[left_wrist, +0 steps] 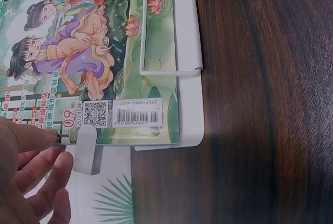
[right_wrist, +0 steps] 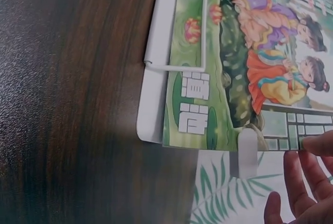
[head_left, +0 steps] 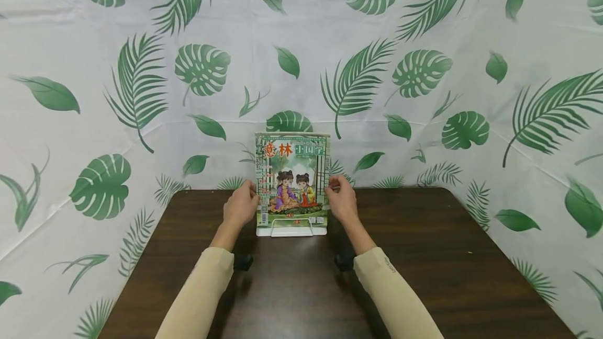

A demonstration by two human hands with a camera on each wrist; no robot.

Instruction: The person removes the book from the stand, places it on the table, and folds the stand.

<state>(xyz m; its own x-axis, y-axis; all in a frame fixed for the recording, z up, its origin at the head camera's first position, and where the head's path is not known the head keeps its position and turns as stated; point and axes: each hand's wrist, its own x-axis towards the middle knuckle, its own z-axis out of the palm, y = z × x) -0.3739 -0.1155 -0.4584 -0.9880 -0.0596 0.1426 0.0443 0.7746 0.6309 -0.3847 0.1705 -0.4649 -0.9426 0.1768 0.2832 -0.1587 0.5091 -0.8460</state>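
A magazine (head_left: 294, 171) with two cartoon figures on its green cover stands leaning back on a white book stand (head_left: 292, 232). My left hand (head_left: 241, 204) pinches its left edge, thumb on the cover and fingers behind it. At the opposite edge, my right hand (head_left: 342, 200) pinches in the same way. A white wire bar (left_wrist: 143, 31) crosses the lower front of the cover. White clips show at both sides, one beside the left barcode (left_wrist: 92, 143) and one (right_wrist: 247, 151) near the right thumb. Most of the stand's back is hidden by the magazine.
The stand sits near the back of a dark brown wooden table (head_left: 400, 266). Right behind the table hangs a white cloth (head_left: 301, 88) printed with green leaves; it also covers both sides. Black wrist straps (head_left: 242, 262) show by the sleeves.
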